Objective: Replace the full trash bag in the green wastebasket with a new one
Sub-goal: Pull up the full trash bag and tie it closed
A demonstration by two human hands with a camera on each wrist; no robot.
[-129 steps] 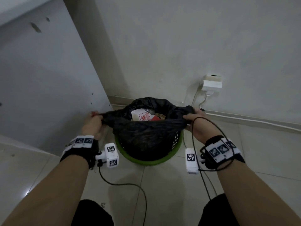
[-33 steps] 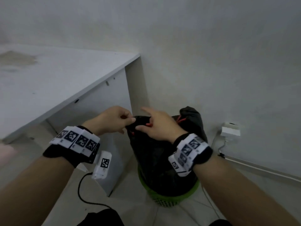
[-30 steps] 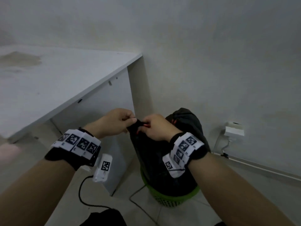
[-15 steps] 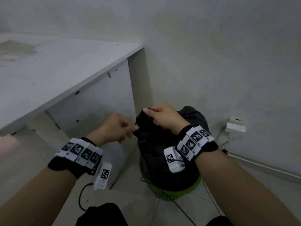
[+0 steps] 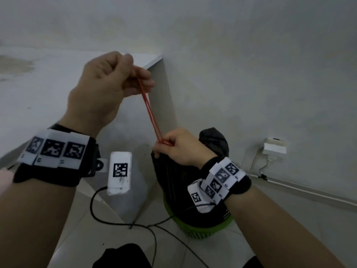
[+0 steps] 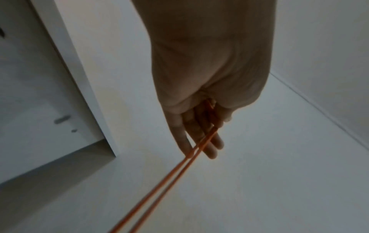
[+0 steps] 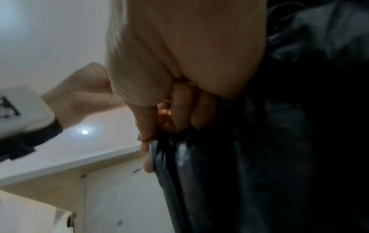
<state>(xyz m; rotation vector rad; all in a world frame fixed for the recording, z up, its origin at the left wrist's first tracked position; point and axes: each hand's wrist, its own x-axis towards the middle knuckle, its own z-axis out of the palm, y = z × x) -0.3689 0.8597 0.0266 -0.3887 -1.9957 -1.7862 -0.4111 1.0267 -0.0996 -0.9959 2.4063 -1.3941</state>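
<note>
The full black trash bag (image 5: 173, 182) stands in the green wastebasket (image 5: 202, 230) on the floor by the wall. My right hand (image 5: 173, 147) grips the gathered top of the bag (image 7: 199, 157) at its left edge. A red drawstring (image 5: 149, 111) runs taut as a double strand from that spot up to my left hand (image 5: 123, 78), which pinches its upper end high above the bag. In the left wrist view the drawstring (image 6: 179, 165) passes across my left fingers (image 6: 211, 151). The bag's contents are hidden.
A white desk (image 5: 58, 78) with a side panel (image 5: 135, 151) stands just left of the basket. A white plug block (image 5: 274, 148) with cables hangs on the wall at the right. Black cables (image 5: 116, 222) lie on the tiled floor in front.
My left hand has risen well above the bag, drawing the red string out taut. My right hand stays gripping the bag's gathered top.
</note>
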